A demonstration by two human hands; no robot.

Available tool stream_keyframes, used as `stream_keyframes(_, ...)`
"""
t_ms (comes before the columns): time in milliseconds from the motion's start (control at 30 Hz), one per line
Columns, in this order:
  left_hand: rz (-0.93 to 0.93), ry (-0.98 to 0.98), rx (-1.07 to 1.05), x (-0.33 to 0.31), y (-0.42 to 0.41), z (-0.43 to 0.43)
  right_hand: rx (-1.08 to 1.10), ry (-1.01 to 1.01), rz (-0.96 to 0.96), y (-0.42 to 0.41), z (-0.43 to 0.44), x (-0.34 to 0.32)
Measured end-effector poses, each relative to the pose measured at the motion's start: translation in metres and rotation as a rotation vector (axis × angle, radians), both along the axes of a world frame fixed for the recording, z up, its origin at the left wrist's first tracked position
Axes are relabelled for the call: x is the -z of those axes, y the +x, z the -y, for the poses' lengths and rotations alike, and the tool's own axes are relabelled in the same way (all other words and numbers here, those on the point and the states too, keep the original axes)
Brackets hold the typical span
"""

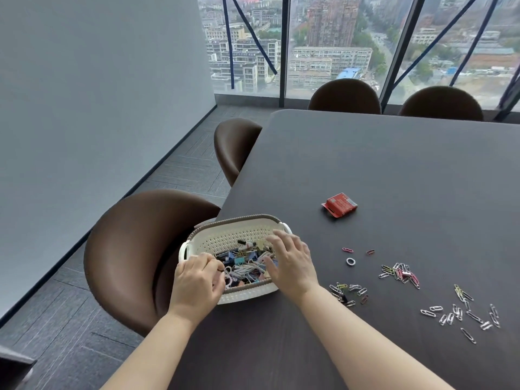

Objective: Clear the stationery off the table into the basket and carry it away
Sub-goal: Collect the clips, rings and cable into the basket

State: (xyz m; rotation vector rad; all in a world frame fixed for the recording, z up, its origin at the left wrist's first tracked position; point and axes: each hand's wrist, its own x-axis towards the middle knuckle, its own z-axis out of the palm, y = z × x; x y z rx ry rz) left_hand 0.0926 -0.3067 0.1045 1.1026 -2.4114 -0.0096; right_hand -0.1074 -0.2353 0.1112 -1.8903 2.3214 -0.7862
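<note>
White perforated plastic basket (225, 237) with a brown woven rim, standing at the near left edge of a dark table (394, 164). It holds a heap of binder clips (239, 260), paper clips and other small stationery.

The left hand (197, 282) lies over the near left rim of the basket. Its fingers (213, 263) are curled tightly together, with the tips just inside the basket. Whether they pinch a small item or only touch the rim cannot be told.

The right hand (289, 263) hovers palm down over the right half of the basket. Its fingers (274, 235) are straight and spread above the contents and grasp nothing.

Loose paper clips (401, 273) lie scattered on the table in several clusters to the right of the basket. A small white ring (350, 261) lies between them and the basket. A red packet (339, 205) lies farther back, well apart from the clips. A brown chair (135, 249) stands just beside the basket's corner of the table, and a window (332, 38) is behind.
</note>
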Motion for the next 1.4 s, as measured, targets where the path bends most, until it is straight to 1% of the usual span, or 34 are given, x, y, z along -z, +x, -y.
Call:
stream_keyframes(67,-0.017,0.003,0.041,0.001,-0.019,-0.012,0.084,-0.075,-0.013,-0.016,-0.022,0.009)
stream_keyframes(100,-0.033,0.001,0.072,0.003,-0.030,-0.019,0.133,-0.076,0.000,-0.027,-0.035,0.015)
stream_keyframes(200,-0.095,-0.007,0.207,0.016,-0.071,-0.043,0.278,0.022,0.049,-0.066,-0.081,0.037)
stream_keyframes(267,-0.095,0.039,0.300,0.028,-0.101,-0.062,0.376,0.095,0.072,-0.092,-0.113,0.052)
stream_keyframes(367,-0.040,0.149,0.444,0.052,-0.143,-0.090,0.482,0.228,0.071,-0.125,-0.157,0.070)
stream_keyframes(467,0.144,0.210,0.581,0.079,-0.184,-0.111,0.545,0.363,0.077,-0.155,-0.194,0.086)
stream_keyframes(500,0.224,0.249,0.568,0.085,-0.197,-0.115,0.563,0.404,0.076,-0.164,-0.204,0.091)
stream_keyframes(633,0.553,0.413,0.357,0.106,-0.237,-0.120,0.661,0.589,0.019,-0.198,-0.234,0.104)
stream_keyframes(667,0.601,0.428,0.326,0.111,-0.245,-0.121,0.698,0.627,0.001,-0.207,-0.241,0.107)
stream_keyframes(767,0.636,0.431,0.290,0.117,-0.273,-0.115,0.785,0.674,-0.023,-0.230,-0.253,0.116)
stream_keyframes(867,0.627,0.401,0.309,0.118,-0.309,-0.104,0.814,0.675,0.020,-0.253,-0.248,0.122)
stream_keyframes(967,0.630,0.369,0.311,0.119,-0.342,-0.097,0.784,0.650,0.042,-0.276,-0.235,0.125)
stream_keyframes(1067,0.583,0.354,0.382,0.119,-0.357,-0.093,0.639,0.605,0.046,-0.291,-0.219,0.128)
stream_keyframes(1100,0.537,0.360,0.426,0.119,-0.358,-0.092,0.571,0.587,0.045,-0.293,-0.213,0.128)
stream_keyframes(1167,0.389,0.374,0.532,0.119,-0.357,-0.093,0.425,0.542,0.044,-0.290,-0.202,0.127)
stream_keyframes(1267,0.195,0.322,0.651,0.123,-0.345,-0.094,0.240,0.430,0.082,-0.277,-0.197,0.125)
stream_keyframes(1333,0.191,0.294,0.707,0.127,-0.333,-0.096,0.195,0.359,0.075,-0.266,-0.204,0.128)
stream_keyframes(1400,0.267,0.237,0.694,0.130,-0.326,-0.098,0.234,0.323,-0.012,-0.259,-0.213,0.135)
